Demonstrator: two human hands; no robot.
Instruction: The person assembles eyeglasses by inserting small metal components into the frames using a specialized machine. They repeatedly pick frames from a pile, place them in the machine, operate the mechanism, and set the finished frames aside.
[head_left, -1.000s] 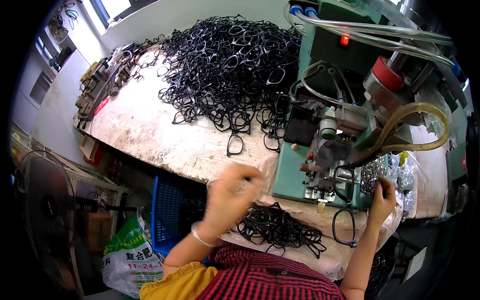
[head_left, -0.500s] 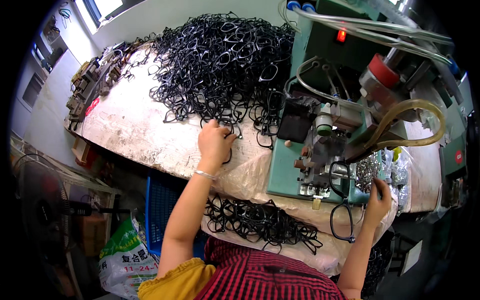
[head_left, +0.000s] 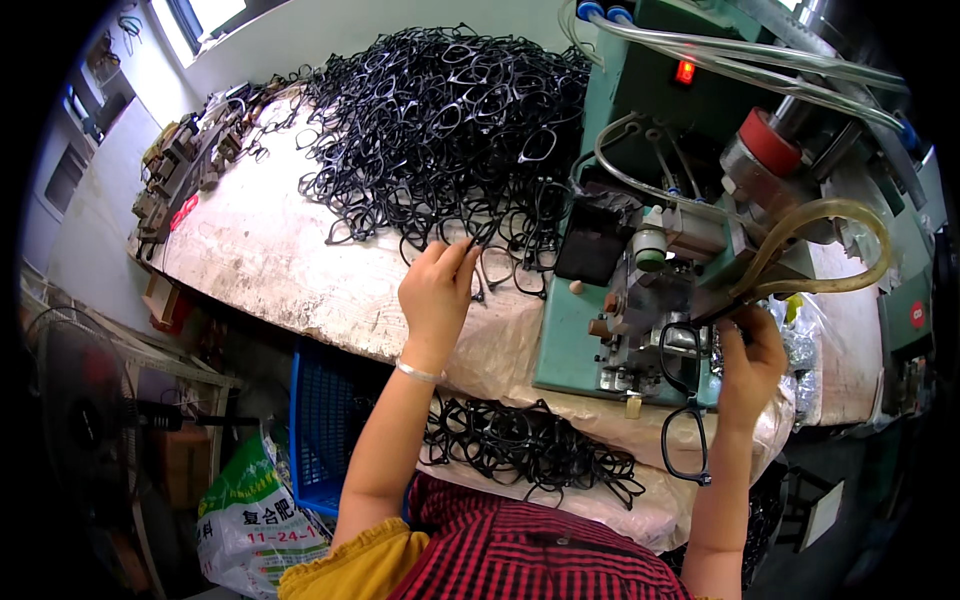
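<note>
A black eyeglass frame (head_left: 684, 442) hangs from the work head of the green machine (head_left: 565, 350), one rim against the metal fixture and the other below its front edge. Beside that frame is my right hand (head_left: 752, 365), raised to the fixture, its fingers curled together; whatever they hold is too small or hidden. At the near edge of a large heap of black eyeglass frames (head_left: 430, 120), my left hand (head_left: 437, 290) pinches one frame (head_left: 477, 272) between thumb and fingers. Small metal parts lie in a tray mostly covered by my right hand.
More black frames (head_left: 530, 445) lie in a row along the table's near edge, on plastic sheeting. A blue crate (head_left: 325, 430) and a printed sack (head_left: 250, 520) stand below at left. Metal blocks (head_left: 180, 170) line the table's left end; a yellowish hose (head_left: 880, 240) loops at right.
My right hand has moved up and forward from the tray of metal parts to the machine's fixture. The left hand has shifted slightly right at the heap. The hanging frame has stayed in place.
</note>
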